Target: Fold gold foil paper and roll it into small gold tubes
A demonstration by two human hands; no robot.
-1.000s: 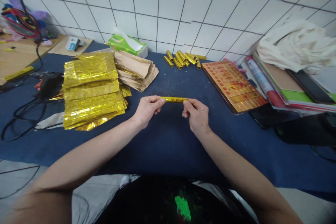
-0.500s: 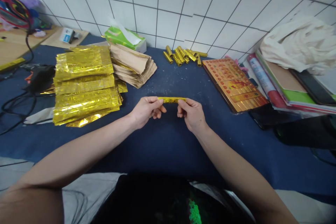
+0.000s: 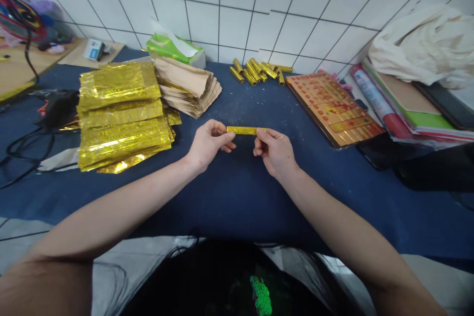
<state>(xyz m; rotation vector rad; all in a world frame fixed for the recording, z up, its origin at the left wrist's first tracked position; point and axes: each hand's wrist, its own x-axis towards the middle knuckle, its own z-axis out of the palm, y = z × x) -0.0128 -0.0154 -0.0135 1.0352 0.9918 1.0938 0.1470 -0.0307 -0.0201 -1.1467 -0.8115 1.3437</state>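
Between left hand (image 3: 208, 145) and right hand (image 3: 277, 152), a gold roll (image 3: 244, 131) was pinched by both. Leftward of them, gold sheets (image 3: 122, 114) were stacked.

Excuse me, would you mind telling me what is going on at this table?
A person's left hand and right hand hold a narrow gold piece near its two ends, over blue cloth. To the left lie layered gold sheets, with a brown paper stack beside them. Several short gold rolls lie in a loose heap farther back, near the tiled wall.
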